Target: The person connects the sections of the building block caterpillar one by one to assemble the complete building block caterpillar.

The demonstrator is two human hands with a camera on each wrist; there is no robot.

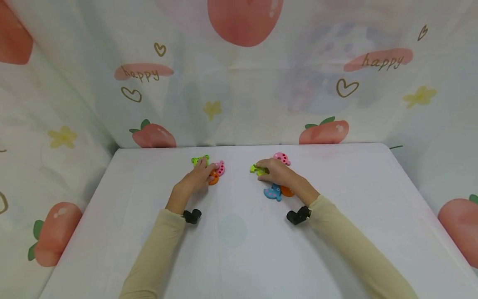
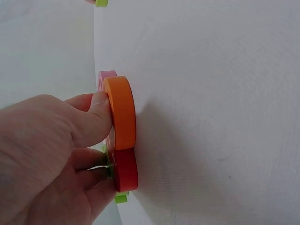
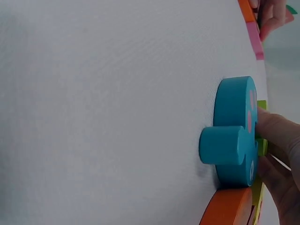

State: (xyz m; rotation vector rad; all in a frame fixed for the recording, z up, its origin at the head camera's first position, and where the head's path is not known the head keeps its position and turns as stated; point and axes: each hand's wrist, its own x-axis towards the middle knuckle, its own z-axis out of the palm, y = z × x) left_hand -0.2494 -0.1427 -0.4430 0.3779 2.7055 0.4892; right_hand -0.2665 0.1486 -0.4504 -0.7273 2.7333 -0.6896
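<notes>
In the head view my left hand [image 1: 196, 176] lies over a cluster of small toy pieces: a green animal-shaped piece [image 1: 195, 160], a pink spotted one [image 1: 222, 167] and an orange one [image 1: 213, 178]. Seen from the left wrist, its thumb touches the orange piece [image 2: 122, 112], and the other fingers reach behind a red piece [image 2: 126, 169]. My right hand [image 1: 279, 171] pinches a green piece [image 1: 260, 170] between thumb and fingers. Just in front of that hand is a blue spotted animal piece [image 1: 271, 192], beside an orange piece [image 1: 287, 191] partly covered by the wrist.
A pink spotted piece [image 1: 281, 157] lies behind the right hand. The white tabletop [image 1: 239, 257] reaches back to a patterned cloth [image 1: 239, 91] hanging behind and at the sides. Black wrist cameras [image 1: 297, 216] sit under both wrists.
</notes>
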